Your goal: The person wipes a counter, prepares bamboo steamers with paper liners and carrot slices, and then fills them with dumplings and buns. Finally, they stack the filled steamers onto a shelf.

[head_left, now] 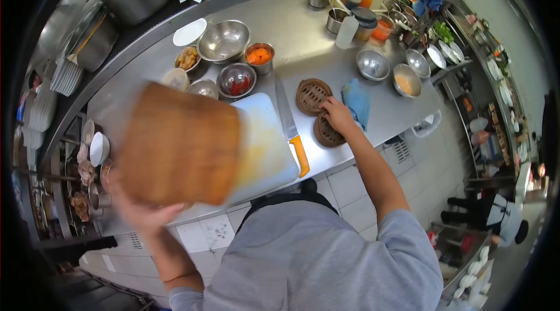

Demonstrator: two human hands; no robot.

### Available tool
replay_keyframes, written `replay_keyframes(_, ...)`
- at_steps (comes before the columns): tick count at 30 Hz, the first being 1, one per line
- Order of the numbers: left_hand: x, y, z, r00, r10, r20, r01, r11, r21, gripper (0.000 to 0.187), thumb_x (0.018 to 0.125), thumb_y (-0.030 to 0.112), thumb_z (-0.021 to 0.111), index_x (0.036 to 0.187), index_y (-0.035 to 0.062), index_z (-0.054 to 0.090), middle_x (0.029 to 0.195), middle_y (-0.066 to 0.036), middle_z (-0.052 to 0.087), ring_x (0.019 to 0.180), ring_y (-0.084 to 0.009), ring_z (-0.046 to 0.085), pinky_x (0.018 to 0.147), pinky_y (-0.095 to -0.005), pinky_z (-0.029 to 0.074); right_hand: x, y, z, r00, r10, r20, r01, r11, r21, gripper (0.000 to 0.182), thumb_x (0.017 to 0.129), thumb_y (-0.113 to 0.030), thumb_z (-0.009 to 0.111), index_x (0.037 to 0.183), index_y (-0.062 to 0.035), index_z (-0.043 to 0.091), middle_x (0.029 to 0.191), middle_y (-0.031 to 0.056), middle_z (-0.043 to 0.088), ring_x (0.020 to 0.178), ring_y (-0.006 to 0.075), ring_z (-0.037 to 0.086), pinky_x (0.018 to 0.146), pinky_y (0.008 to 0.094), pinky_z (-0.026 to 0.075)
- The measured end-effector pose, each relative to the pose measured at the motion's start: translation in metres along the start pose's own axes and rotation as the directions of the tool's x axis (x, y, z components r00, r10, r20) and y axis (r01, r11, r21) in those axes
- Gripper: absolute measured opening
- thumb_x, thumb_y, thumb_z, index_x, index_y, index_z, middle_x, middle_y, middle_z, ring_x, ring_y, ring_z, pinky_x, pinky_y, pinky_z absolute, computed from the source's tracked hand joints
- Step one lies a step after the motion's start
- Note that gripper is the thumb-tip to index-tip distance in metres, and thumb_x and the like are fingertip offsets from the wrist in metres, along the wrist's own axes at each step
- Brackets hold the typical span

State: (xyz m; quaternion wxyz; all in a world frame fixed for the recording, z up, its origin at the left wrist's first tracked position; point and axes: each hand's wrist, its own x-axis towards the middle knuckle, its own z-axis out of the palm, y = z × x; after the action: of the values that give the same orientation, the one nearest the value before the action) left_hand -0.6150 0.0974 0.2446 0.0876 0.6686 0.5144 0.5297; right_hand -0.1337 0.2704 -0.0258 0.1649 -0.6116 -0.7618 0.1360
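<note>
1. Both hands first, as they reach me through the head view: the left hand [149,206] is curled against the lower corner of a large brown object [181,148] and has hold of it, though its far fingers are hidden and blurred. The right hand [338,114] reaches out with fingers bent over two slotted baskets – I cannot tell whether it grips or only touches them.
2. Steel counter [291,19]: the widest thing before me, running across beyond the person's grey shirt [303,252].
3. That brown object: held up close to the camera, above the counter's left part, its surface too smeared for me to make out.
4. Cutting board [271,136]: pale, yellow-stained, partly hidden behind the brown object.
5. Knife [287,117]: flat along the board's right side, its orange handle toward the person.
6. Steel bowl [223,41]: beyond the board, just beside a smaller bowl of red pieces [236,81] and a metal pot of orange food [259,57].
7. Blue cloth [356,104]: crumpled to the right of the baskets.
8. Upper basket [312,94] and lower basket [328,133]: round, brown, side by side – the lower one nearer the counter's front edge.
</note>
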Motion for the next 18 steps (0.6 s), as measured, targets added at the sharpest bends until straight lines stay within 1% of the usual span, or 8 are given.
replay_keyframes(1, -0.003, -0.001, 0.063, 0.994, 0.043, 0.098, -0.013, 0.956, -0.292, 0.089, 0.055, 0.028, 0.098, 0.124, 0.0054, 0.046, 0.124, -0.013, 0.051, 0.123, -0.0337, 0.053, 0.102, -0.0468, 0.046, -0.005, 0.009, -0.004, 1.0, -0.009, 0.016, 0.008, 0.999, 0.053, 0.033, 0.082, -0.01, 0.07, 0.114, -0.0126, 0.064, 0.126, 0.0115, 0.057, 0.116, 0.0367, 0.057, 0.095, 0.0445, 0.048)
replay_keyframes(2, -0.003, 0.002, 0.106, 0.963, 0.156, 0.222, -0.096, 0.962, -0.257, 0.081, 0.057, 0.024, 0.097, 0.116, 0.0084, 0.044, 0.12, -0.012, 0.051, 0.125, -0.0369, 0.051, 0.102, -0.047, 0.046, -0.011, 0.018, -0.004, 0.998, -0.048, -0.03, 0.049, 0.997, 0.06, 0.033, 0.081, -0.009, 0.072, 0.112, -0.0122, 0.064, 0.12, 0.0117, 0.057, 0.11, 0.0366, 0.058, 0.092, 0.0418, 0.05)
replay_keyframes(3, -0.013, 0.009, 0.144, 0.948, 0.095, 0.304, -0.046, 0.986, -0.163, 0.077, 0.059, 0.023, 0.096, 0.114, 0.0088, 0.044, 0.12, -0.013, 0.053, 0.124, -0.0384, 0.052, 0.101, -0.0479, 0.046, -0.016, 0.025, -0.008, 0.998, -0.044, -0.034, 0.047, 0.994, 0.094, 0.033, 0.081, -0.008, 0.072, 0.112, -0.0114, 0.063, 0.12, 0.0124, 0.057, 0.111, 0.0368, 0.058, 0.093, 0.042, 0.05)
replay_keyframes(5, -0.043, -0.018, 0.222, 0.948, 0.137, 0.288, -0.089, 0.981, -0.175, 0.073, 0.059, 0.024, 0.096, 0.113, 0.0064, 0.049, 0.115, -0.015, 0.058, 0.123, -0.0395, 0.053, 0.096, -0.0457, 0.051, -0.025, 0.038, -0.015, 0.999, -0.025, -0.034, 0.03, 0.986, 0.166, 0.034, 0.08, -0.006, 0.073, 0.113, -0.01, 0.063, 0.12, 0.0138, 0.057, 0.111, 0.0374, 0.058, 0.095, 0.0426, 0.049)
replay_keyframes(7, -0.05, -0.025, 0.277, 0.898, 0.158, 0.41, -0.188, 0.981, 0.035, 0.065, 0.063, 0.031, 0.093, 0.106, 0.0025, 0.054, 0.116, -0.016, 0.058, 0.124, -0.0375, 0.053, 0.089, -0.0426, 0.055, -0.022, 0.054, -0.022, 0.996, -0.074, -0.047, 0.081, 0.981, 0.176, 0.034, 0.08, -0.004, 0.073, 0.112, -0.0086, 0.063, 0.12, 0.0151, 0.056, 0.111, 0.0379, 0.057, 0.096, 0.043, 0.049)
replay_keyframes(10, -0.06, -0.061, 0.355, 0.82, 0.202, 0.535, -0.27, 0.962, 0.051, 0.059, 0.065, 0.026, 0.089, 0.106, 0.0015, 0.055, 0.119, -0.014, 0.057, 0.131, -0.0383, 0.047, 0.097, -0.0434, 0.051, -0.007, 0.086, -0.024, 0.99, -0.128, -0.055, 0.136, 0.975, 0.177, 0.035, 0.078, -0.003, 0.075, 0.111, -0.0072, 0.062, 0.121, 0.0163, 0.055, 0.111, 0.0381, 0.057, 0.097, 0.0421, 0.048)
replay_keyframes(14, -0.032, -0.069, 0.405, 0.798, 0.267, 0.54, -0.402, 0.904, 0.148, 0.054, 0.068, 0.022, 0.087, 0.106, 0.0013, 0.055, 0.124, -0.016, 0.056, 0.136, -0.0394, 0.041, 0.108, -0.0445, 0.042, 0.021, 0.13, -0.039, 0.998, -0.055, -0.03, 0.059, 0.988, 0.14, 0.033, 0.078, -0.003, 0.074, 0.109, -0.0075, 0.064, 0.12, 0.0158, 0.056, 0.11, 0.0384, 0.058, 0.095, 0.0438, 0.049)
replay_keyframes(18, -0.018, -0.066, 0.403, 0.885, 0.182, 0.427, -0.285, 0.939, 0.19, 0.053, 0.068, 0.026, 0.086, 0.102, 0.0009, 0.056, 0.122, -0.015, 0.057, 0.131, -0.0418, 0.044, 0.108, -0.0461, 0.041, 0.026, 0.144, -0.06, 0.998, 0.001, 0.069, -0.007, 0.997, 0.075, 0.034, 0.078, -0.004, 0.075, 0.11, -0.0075, 0.065, 0.117, 0.0146, 0.056, 0.109, 0.0372, 0.059, 0.094, 0.0431, 0.05)
